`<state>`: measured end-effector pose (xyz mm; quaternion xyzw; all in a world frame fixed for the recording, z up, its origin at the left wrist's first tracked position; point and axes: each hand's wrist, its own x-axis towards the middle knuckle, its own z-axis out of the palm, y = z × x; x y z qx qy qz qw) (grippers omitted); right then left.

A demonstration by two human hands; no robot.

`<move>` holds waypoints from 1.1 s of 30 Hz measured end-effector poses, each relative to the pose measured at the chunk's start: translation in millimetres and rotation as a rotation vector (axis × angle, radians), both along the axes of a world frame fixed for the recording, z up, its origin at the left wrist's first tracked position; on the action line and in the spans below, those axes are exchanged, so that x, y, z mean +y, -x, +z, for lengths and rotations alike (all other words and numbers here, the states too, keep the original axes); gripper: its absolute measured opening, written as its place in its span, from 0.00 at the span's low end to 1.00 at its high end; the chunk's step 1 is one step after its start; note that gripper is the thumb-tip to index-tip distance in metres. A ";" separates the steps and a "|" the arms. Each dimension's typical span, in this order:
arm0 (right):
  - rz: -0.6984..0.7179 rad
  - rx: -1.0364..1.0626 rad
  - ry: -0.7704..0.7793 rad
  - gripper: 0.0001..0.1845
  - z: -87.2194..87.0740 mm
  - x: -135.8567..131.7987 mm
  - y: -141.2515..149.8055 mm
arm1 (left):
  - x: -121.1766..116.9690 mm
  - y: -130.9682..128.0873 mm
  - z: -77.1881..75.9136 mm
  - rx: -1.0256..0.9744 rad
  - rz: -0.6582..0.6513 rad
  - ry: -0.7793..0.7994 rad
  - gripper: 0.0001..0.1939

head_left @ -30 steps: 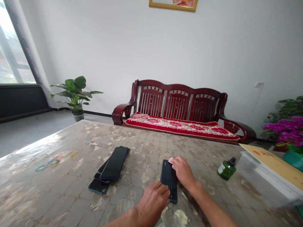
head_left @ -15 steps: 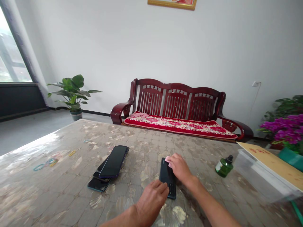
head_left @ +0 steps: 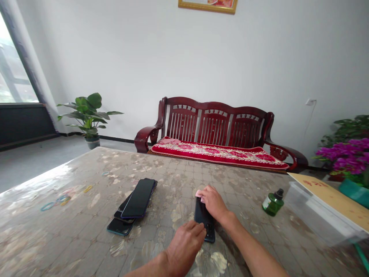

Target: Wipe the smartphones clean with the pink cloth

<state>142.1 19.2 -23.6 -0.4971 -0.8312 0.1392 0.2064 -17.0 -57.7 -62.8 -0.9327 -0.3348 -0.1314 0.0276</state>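
Note:
A dark smartphone (head_left: 204,217) lies on the patterned tablecloth with its camera block nearest me. My left hand (head_left: 188,242) rests at its near left edge, fingers together and pressed on the phone. With closed fingers, my right hand (head_left: 213,202) holds a small pink cloth (head_left: 198,193) against the phone's far end. To the left lies a loose stack of several phones (head_left: 138,200), the top one with its black screen up. A green bottle (head_left: 273,202) with a black cap stands right of my right hand.
Coloured rubber bands (head_left: 59,201) lie on the left of the table (head_left: 95,250). At the right edge sits a clear plastic box (head_left: 308,215) with a tan board (head_left: 331,196) on top, beside purple flowers (head_left: 346,157). A wooden bench (head_left: 216,123) stands beyond the table.
My right hand has slid the pink cloth a little leftward across the phone's far end. The left hand stays in place on the phone.

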 end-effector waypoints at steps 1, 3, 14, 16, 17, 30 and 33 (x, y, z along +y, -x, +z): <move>0.000 0.004 -0.001 0.18 1.3 0.2 0.8 | 0.1 0.3 -0.8 -0.005 0.002 0.001 0.07; 0.010 0.007 0.002 0.15 2.8 -6.1 2.4 | 0.5 0.3 -2.8 -0.009 0.010 0.007 0.07; -0.104 0.254 0.117 0.18 -0.4 -27.7 -26.6 | -0.8 0.3 -0.1 -0.037 0.037 -0.008 0.05; -0.112 0.237 0.097 0.18 -1.9 -27.4 -30.6 | -1.2 0.8 0.3 -0.052 0.054 -0.017 0.05; -0.086 0.216 0.092 0.18 -2.1 -29.4 -32.1 | -1.4 0.8 0.3 -0.062 0.067 -0.018 0.05; -0.309 0.977 0.485 0.22 -25.5 -27.0 -53.5 | 25.1 -1.9 44.8 -0.046 0.092 0.277 0.06; -0.281 1.058 0.515 0.20 -26.3 -26.9 -54.2 | 51.9 6.0 65.5 0.029 -0.049 0.246 0.16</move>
